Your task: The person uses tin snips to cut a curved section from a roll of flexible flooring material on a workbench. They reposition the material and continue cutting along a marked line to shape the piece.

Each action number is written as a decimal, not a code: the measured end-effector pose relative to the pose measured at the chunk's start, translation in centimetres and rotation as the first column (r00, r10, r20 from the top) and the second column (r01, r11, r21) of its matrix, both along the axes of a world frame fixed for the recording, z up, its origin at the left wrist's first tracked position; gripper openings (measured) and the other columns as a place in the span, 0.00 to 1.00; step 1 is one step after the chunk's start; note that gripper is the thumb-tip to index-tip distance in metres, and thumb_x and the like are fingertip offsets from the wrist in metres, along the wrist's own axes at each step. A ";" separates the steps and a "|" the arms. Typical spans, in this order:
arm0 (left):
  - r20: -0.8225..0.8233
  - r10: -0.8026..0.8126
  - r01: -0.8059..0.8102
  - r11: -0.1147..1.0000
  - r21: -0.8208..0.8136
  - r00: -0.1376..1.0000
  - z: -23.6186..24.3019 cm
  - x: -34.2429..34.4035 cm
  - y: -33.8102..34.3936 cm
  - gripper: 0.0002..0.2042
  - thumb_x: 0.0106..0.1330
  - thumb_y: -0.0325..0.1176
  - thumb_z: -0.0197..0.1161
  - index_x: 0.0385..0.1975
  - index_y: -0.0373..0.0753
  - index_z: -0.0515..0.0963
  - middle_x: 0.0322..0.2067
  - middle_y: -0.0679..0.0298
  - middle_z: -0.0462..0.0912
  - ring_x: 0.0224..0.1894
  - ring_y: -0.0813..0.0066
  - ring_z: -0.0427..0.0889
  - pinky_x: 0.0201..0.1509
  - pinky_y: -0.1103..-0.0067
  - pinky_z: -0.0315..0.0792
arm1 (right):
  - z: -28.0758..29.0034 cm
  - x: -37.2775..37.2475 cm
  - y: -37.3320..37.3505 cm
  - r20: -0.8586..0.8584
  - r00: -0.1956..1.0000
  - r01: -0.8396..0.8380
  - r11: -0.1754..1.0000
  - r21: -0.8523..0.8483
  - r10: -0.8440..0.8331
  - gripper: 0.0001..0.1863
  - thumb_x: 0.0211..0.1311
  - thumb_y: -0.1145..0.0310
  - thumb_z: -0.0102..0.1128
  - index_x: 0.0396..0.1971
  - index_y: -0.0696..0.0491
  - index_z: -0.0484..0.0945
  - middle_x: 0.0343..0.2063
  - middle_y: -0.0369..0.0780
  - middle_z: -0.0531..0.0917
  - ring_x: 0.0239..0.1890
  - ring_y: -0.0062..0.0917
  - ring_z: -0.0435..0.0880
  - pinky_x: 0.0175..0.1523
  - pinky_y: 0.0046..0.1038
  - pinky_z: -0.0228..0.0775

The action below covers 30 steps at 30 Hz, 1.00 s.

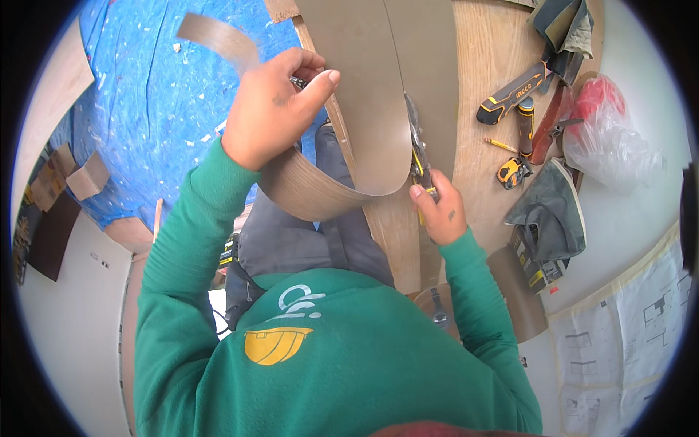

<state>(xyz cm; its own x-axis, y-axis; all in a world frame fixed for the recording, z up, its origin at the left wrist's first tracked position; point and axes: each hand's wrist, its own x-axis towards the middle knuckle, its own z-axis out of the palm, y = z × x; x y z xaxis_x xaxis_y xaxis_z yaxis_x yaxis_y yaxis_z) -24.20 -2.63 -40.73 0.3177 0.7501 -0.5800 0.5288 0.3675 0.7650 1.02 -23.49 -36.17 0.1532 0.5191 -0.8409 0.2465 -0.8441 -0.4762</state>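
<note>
A long, thin sheet of flexible wood-grain laminate (313, 188) curls in a loop in front of my body. Its plain brown face (364, 65) rises to the top of the view, and its narrow tail (218, 38) sticks out at the upper left. My left hand (280, 102) is closed around the laminate, thumb towards the right; the exact grip is partly hidden. On the other side of the loop, my right hand (441, 207) grips dark snips with yellow-marked handles (418, 156). Their jaws point away from me, beside the sheet's right edge.
A wooden worktop (477, 51) carries an orange-black cutter (513, 93), a pencil (501, 146) and a tape measure (512, 172). Plastic bags (608, 131) and a dark cap-like cloth item (547, 204) lie at right. Blue sheeting (160, 109) covers the floor at left, with cardboard pieces (89, 177) on it.
</note>
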 end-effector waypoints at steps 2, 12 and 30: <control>0.024 0.104 -0.098 0.979 -0.181 0.994 -0.2 0.5 0.9 0.19 0.70 0.43 0.71 0.44 0.29 0.85 0.29 0.63 0.87 0.26 0.76 0.85 0.32 0.78 0.79 | -0.3 0.0 -0.4 -0.001 1.000 0.000 1.000 0.012 0.000 0.20 0.70 0.59 0.69 0.48 0.61 0.79 0.27 0.38 0.81 0.29 0.19 0.76 0.37 0.28 0.72; -0.246 -0.261 0.335 0.880 0.338 0.933 0.0 1.1 -1.4 0.21 0.63 0.44 0.74 0.52 0.41 0.85 0.39 0.59 0.86 0.45 0.56 0.84 0.49 0.62 0.78 | -1.0 -0.3 -1.2 -0.004 1.000 0.008 1.000 0.016 -0.008 0.24 0.71 0.54 0.69 0.51 0.62 0.79 0.30 0.40 0.82 0.32 0.22 0.78 0.40 0.29 0.74; -0.534 -0.192 0.522 0.626 0.580 0.823 -0.5 3.0 2.7 0.30 0.66 0.39 0.67 0.68 0.34 0.75 0.74 0.48 0.69 0.79 0.46 0.60 0.82 0.49 0.51 | -1.1 -0.2 -0.5 0.049 0.998 -0.027 0.999 0.039 0.025 0.24 0.72 0.52 0.69 0.47 0.61 0.81 0.26 0.41 0.80 0.29 0.23 0.77 0.37 0.31 0.73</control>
